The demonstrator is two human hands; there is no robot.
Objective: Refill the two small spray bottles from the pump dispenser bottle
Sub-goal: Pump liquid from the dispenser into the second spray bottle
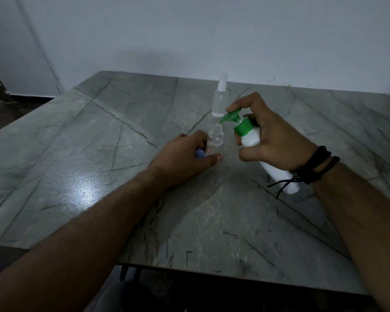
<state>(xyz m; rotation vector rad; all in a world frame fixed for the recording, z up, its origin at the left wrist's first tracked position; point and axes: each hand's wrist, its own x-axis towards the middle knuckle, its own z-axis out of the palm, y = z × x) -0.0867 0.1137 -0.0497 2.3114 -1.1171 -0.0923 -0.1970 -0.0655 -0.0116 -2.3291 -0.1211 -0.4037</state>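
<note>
Left hand (185, 154) low on the grey stone table (77, 154), fingers and thumb curled round the near spray bottle (215, 140), steadying it upright near table centre. Something small and blue (199, 153) shows under the same hand; likely the bottle's removed spray top, but cannot tell for sure. Neck of this bottle is open, no cap on. Clear plastic; little or no liquid visible inside, light too dim to judge the level. Just behind it, further from the person, the second spray bottle (221, 97) stands upright with its white spray head on, a shallow pool of liquid at its base, untouched. To the right, the right hand (273, 136) grips the pump dispenser bottle (263, 152), white body with green collar, tilted so the green nozzle (231, 115) points at the open neck, tip just above the rim. Forefinger rests on top of the pump head, other fingers wrapped round the body. Dark cords on that wrist. Judgement: first refill barely begun or in its early strokes. Left to do: pump until full, recap, then uncap, fill and recap the far bottle.
</note>
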